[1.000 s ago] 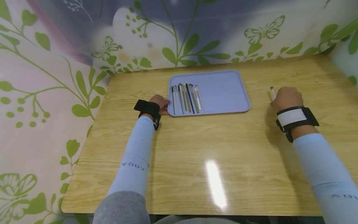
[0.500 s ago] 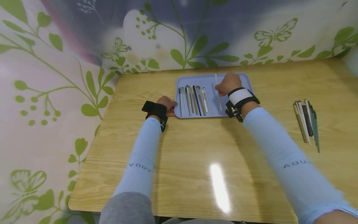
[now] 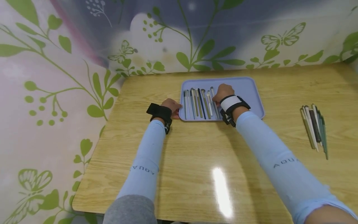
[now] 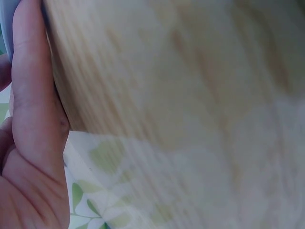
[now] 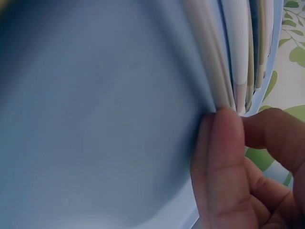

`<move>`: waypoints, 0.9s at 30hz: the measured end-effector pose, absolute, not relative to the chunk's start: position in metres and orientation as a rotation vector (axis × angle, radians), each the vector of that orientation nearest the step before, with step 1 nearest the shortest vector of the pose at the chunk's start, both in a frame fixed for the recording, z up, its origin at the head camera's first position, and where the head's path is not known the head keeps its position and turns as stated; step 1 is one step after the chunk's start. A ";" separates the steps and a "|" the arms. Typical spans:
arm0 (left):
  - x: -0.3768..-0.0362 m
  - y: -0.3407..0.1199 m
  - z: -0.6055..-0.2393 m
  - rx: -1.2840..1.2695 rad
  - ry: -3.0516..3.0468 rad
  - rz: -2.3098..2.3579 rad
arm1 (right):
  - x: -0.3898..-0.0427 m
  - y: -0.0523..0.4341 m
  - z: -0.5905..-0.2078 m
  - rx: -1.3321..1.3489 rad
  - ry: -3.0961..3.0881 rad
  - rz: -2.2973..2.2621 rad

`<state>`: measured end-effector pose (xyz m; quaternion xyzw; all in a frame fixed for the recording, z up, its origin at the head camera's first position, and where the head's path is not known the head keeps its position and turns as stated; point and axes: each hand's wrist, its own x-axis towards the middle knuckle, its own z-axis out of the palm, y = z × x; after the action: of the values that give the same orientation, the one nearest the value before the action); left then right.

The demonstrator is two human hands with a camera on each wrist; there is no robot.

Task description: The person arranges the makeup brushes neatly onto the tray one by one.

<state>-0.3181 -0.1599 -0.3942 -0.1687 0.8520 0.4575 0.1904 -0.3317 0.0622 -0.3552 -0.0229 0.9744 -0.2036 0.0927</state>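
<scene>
My right hand (image 3: 223, 92) pinches a slim makeup brush (image 3: 216, 110) between thumb and fingers, low over the lavender tray (image 3: 244, 88). This brush stands at the right end of a row of several makeup brushes (image 3: 202, 103), laid side by side with heads toward the wall. In the right wrist view, the fingertips (image 5: 228, 126) meet at the pale handle (image 5: 209, 52), close beside the neighbouring brushes. My left hand (image 3: 170, 106) grips the tray's left rim, with the tray edge (image 4: 6, 28) showing between thumb and finger in the left wrist view.
A loose bunch of several more makeup brushes (image 3: 315, 126) lies on the wooden table (image 3: 190, 155) at the right. Behind the tray stands a wall (image 3: 237, 40) with leaf and butterfly prints; another printed wall (image 3: 50, 102) borders the left side.
From the right of the table, my right hand has carried a brush over the tray, then left and down beside the row. The left hand stays at the tray rim.
</scene>
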 end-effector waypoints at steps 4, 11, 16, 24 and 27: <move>-0.320 -0.158 -0.393 -0.463 2.400 1.269 | -0.330 0.062 -0.350 -0.069 2.895 -0.570; -0.323 -0.161 -0.396 -0.471 2.373 1.276 | -0.330 0.077 -0.351 -0.088 2.898 -0.706; -0.323 -0.158 -0.397 -0.439 2.411 1.249 | -0.320 0.132 -0.340 -0.063 2.886 -0.981; -0.327 -0.160 -0.400 -0.389 2.410 1.223 | -0.272 0.247 -0.324 0.190 3.128 -0.478; -0.328 -0.161 -0.401 -0.404 2.394 1.236 | -0.255 0.275 -0.333 0.261 3.137 -0.327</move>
<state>-0.3279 -0.1610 -0.4009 -0.1450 0.8597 0.4437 0.2071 -0.2551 0.2755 -0.3327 0.0824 0.9912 -0.1032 -0.0115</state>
